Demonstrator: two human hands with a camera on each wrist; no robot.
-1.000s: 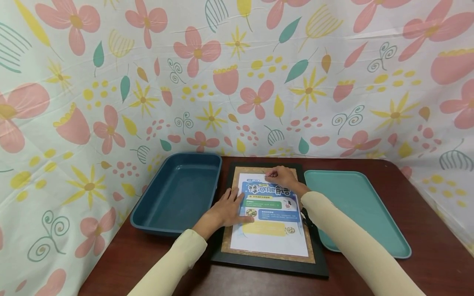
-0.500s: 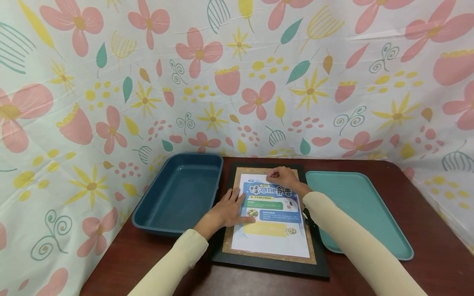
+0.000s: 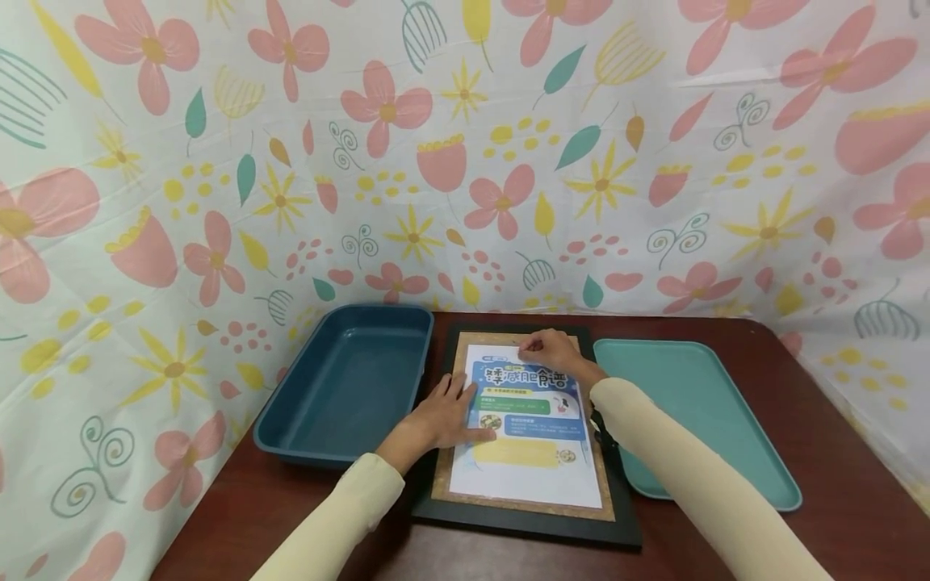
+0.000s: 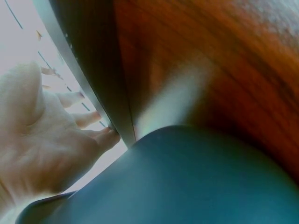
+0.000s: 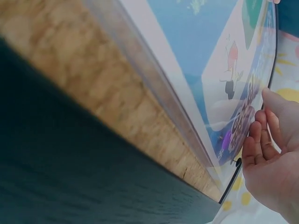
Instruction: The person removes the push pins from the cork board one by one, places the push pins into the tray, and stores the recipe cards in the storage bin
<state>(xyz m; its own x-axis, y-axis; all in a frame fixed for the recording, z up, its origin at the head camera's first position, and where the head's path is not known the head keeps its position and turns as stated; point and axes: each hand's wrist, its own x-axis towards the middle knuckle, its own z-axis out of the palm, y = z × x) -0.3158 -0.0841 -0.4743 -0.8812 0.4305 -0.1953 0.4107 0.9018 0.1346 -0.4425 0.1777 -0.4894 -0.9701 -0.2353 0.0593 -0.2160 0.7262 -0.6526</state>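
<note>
A printed sheet [image 3: 529,472] with blue, green and yellow blocks lies on a cork board [image 3: 443,484] in a black frame [image 3: 523,528]. My left hand [image 3: 446,415] rests spread flat on the sheet's left edge, thumb pointing right. At the sheet's top edge, my right hand [image 3: 554,351] curls its fingers toward the thumb in a pinch. Whatever small thing is between the fingertips is hidden. In the right wrist view, the right hand [image 5: 273,149] is beside the sheet's top, near a small purple spot [image 5: 226,140] on it and a small black hook-like part [image 5: 238,162].
To the left stands a deep dark-blue tray [image 3: 291,387], close to the left forearm. A flat teal tray [image 3: 697,411] lies to the right, partly under the right sleeve [image 3: 668,452]. Behind the brown table [image 3: 726,532] hangs a flowered cloth [image 3: 450,218].
The head view has shifted slightly. Both hands keep their places on the sheet, with the right fingertips still at its top edge.
</note>
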